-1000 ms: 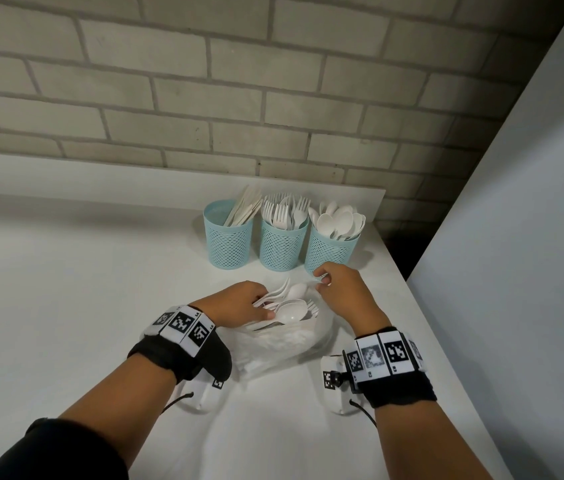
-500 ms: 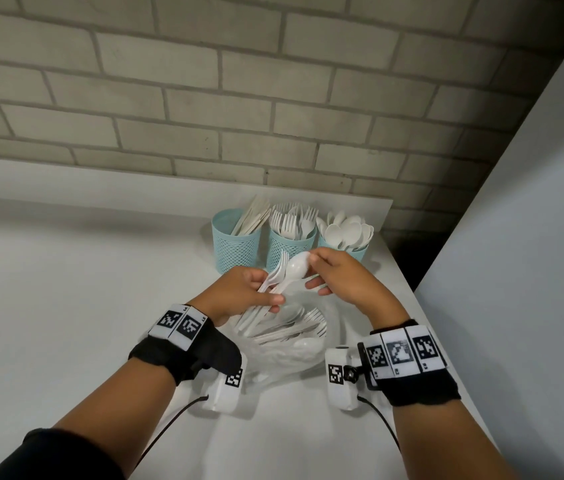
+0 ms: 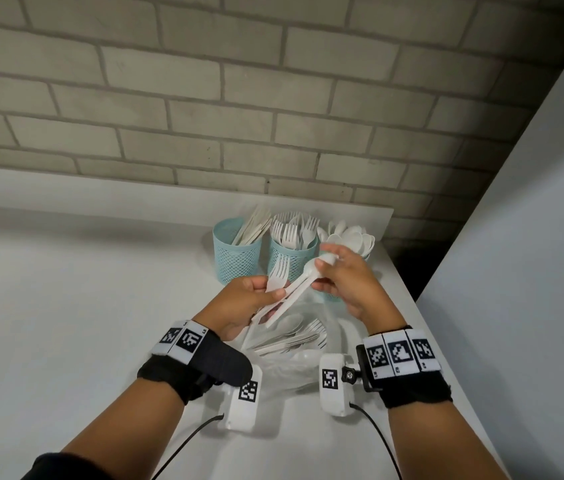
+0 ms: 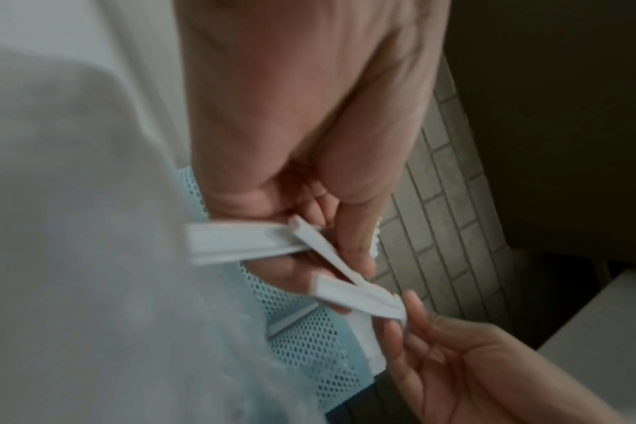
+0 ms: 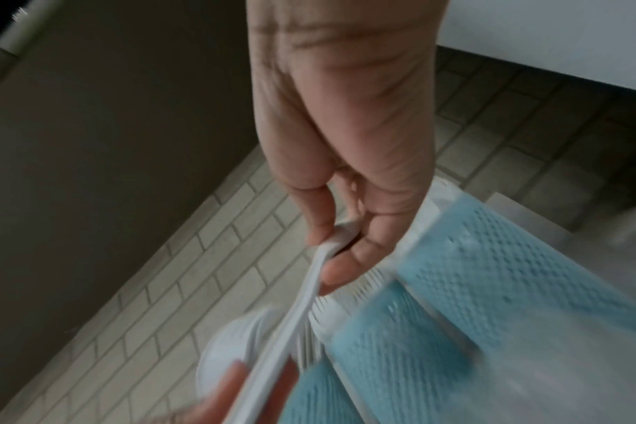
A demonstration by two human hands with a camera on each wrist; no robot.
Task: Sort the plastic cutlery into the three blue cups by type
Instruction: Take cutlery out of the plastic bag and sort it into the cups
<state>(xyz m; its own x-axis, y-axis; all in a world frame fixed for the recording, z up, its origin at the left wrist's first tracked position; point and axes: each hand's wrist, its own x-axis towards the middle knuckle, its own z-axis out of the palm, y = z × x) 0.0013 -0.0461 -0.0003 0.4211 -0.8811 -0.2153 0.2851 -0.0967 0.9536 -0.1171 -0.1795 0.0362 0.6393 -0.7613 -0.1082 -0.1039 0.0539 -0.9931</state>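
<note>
Three blue mesh cups stand at the back: knives in the left cup (image 3: 237, 258), forks in the middle cup (image 3: 291, 263), spoons (image 3: 356, 239) in the right cup, whose body my right hand mostly hides. My left hand (image 3: 266, 289) grips a small bundle of white forks (image 3: 278, 275) by their handles (image 4: 244, 243), raised above the table. My right hand (image 3: 329, 268) pinches the bowl end of one white spoon (image 3: 310, 273), its handle (image 5: 291, 315) still slanting down into the left hand's bundle. The wrist views are blurred.
A clear plastic bag (image 3: 284, 372) with several loose spoons and forks (image 3: 291, 337) lies on the white table (image 3: 65, 323) below my hands. A brick wall (image 3: 273, 116) stands behind the cups, and a grey panel (image 3: 533, 271) runs along the table's right edge.
Both hands have risen from the bag. The left hand lifted a bundle of forks and the right hand draws one spoon up and right, toward the spoon cup.
</note>
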